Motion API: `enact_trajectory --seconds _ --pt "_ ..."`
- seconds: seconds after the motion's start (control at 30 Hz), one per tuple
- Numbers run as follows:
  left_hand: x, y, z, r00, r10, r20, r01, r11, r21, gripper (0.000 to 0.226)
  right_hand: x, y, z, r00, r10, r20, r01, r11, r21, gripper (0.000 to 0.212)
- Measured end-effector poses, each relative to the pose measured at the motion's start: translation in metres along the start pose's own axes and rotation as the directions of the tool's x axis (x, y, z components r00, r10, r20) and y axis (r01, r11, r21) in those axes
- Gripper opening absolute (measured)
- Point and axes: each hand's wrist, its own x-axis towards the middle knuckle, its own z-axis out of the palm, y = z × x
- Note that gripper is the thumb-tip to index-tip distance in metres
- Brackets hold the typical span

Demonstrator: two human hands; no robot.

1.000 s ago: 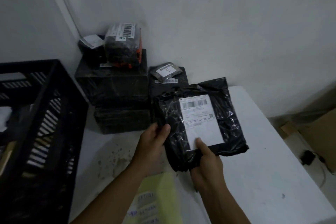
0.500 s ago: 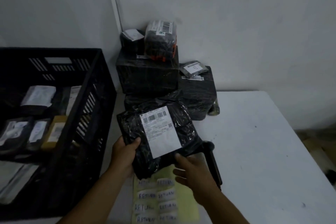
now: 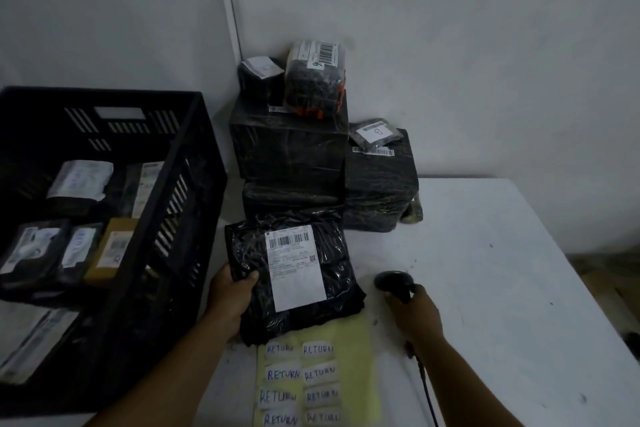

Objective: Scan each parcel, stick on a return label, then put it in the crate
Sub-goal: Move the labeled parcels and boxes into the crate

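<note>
Now that the right hand (image 3: pixel 414 314) has let go of the parcel (image 3: pixel 294 279) and dropped to the scanner (image 3: pixel 394 284) lying on the surface (image 3: pixel 502 288), the work moves from positioning to scanning. Half a second ago that hand was under the parcel's near edge; now its fingers (image 3: pixel 417 291) curl round the scanner's handle, with the dark head pointing away from the wrist and the cable (image 3: pixel 424 388) trailing back along the forearm.

The left hand (image 3: pixel 230 295) alone carries the parcel, thumb on top and the other fingers hidden beneath the left edge. The parcel sits just left of the right hand's fingers, its white shipping label (image 3: pixel 294 262) face up with the barcode at the far end (a good angle for a reader, I judge).

Just nearer than both hands lies the yellow sheet of return labels (image 3: pixel 311 381), partly covered by the parcel's near edge. The crate (image 3: pixel 180 184) stands to the left of the left hand's fingers, already holding several parcels. More parcels (image 3: pixel 291 149) wait stacked beyond the held one. So the scan looks imminent; sticker and crate are not yet done.
</note>
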Motion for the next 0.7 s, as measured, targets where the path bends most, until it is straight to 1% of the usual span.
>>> enact_trajectory --seconds 0.1,0.23,0.3,0.4,0.53,0.63,0.7 --pt "0.004 -0.002 0.001 0.998 -0.007 -0.056 0.008 1.0 0.008 0.019 -0.002 -0.007 0.0 1.0 0.007 0.01 -0.007 1.0 0.021 0.047" --pt "0.011 0.001 0.005 0.997 -0.01 -0.076 0.01 1.0 -0.003 0.025 -0.025 -0.019 -0.005 0.998 -0.059 0.019 0.054 0.978 0.201 0.03" --pt "0.013 0.003 0.007 0.996 0.001 -0.088 -0.003 1.0 -0.02 0.026 -0.04 -0.029 -0.008 0.994 -0.089 0.061 0.068 0.956 0.286 0.026" --pt "0.015 0.003 0.008 0.996 0.006 -0.092 -0.009 1.0 -0.027 0.025 -0.066 -0.05 -0.011 0.975 -0.143 0.171 0.07 0.926 0.372 0.024" --pt "0.015 0.002 0.007 0.996 -0.005 -0.089 0.001 0.999 -0.045 0.025 -0.098 -0.071 -0.01 0.929 -0.242 0.28 0.138 0.929 0.344 0.02" --pt "0.014 0.001 0.006 0.996 -0.01 -0.084 0.005 0.998 -0.069 0.026 -0.115 -0.079 -0.007 0.898 -0.279 0.339 0.163 0.929 0.333 0.019" --pt "0.015 0.0 0.004 0.997 -0.016 -0.078 0.009 0.997 -0.08 0.027 -0.123 -0.081 -0.006 0.89 -0.288 0.354 0.166 0.927 0.336 0.018"
